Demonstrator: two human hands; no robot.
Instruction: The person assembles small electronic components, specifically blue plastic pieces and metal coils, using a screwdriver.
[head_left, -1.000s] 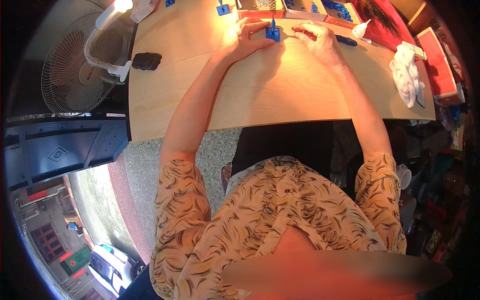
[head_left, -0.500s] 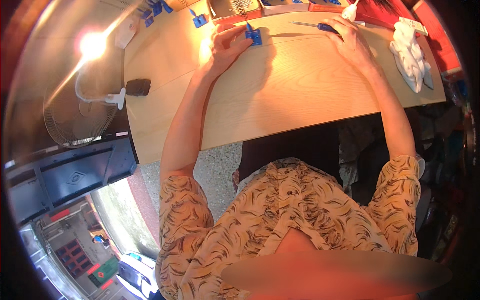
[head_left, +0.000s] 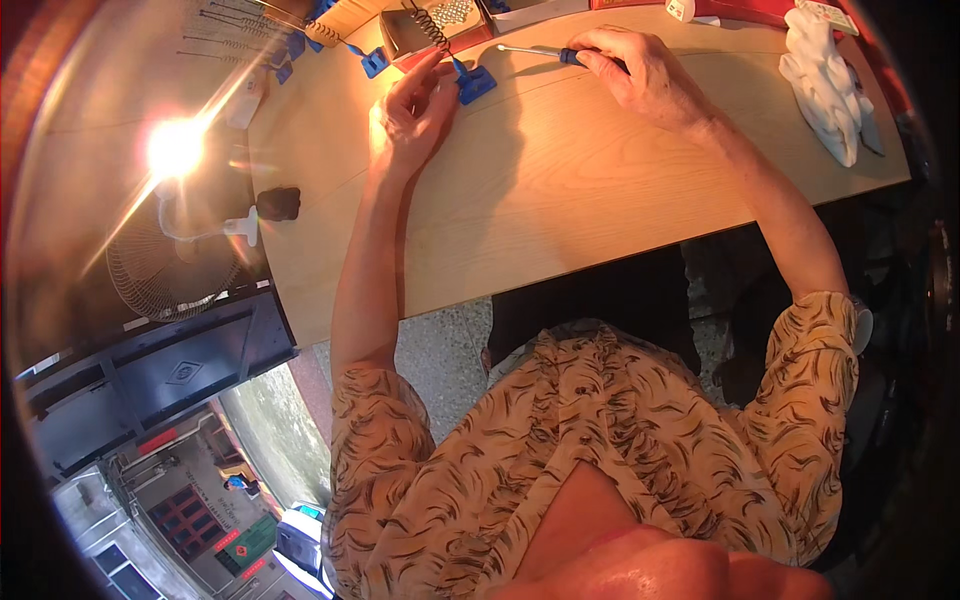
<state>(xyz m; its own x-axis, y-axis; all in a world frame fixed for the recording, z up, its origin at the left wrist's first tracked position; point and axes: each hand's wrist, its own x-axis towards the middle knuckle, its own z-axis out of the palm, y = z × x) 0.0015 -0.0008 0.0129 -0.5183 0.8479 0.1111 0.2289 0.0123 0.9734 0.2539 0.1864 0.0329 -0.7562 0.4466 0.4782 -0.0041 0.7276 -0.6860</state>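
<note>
From my remote station I read the worktop [head_left: 600, 175] as pale tan with darker wood grain. The small part [head_left: 477, 86] is solid blue; the coil spring [head_left: 432, 28], dark grey. The screwdriver [head_left: 569, 56] combines a dark blue handle and silver shaft. I log the shirt [head_left: 590, 440] as tan, patterned with dark curved strokes; the crumpled cloth [head_left: 815, 80], white; the floor [head_left: 440, 350], speckled grey.

room: near tabletop [head_left: 590, 190] | obstacles: screwdriver [head_left: 570, 56] ahead; open box [head_left: 472, 42] far side; white cloth [head_left: 822, 95] right
</note>
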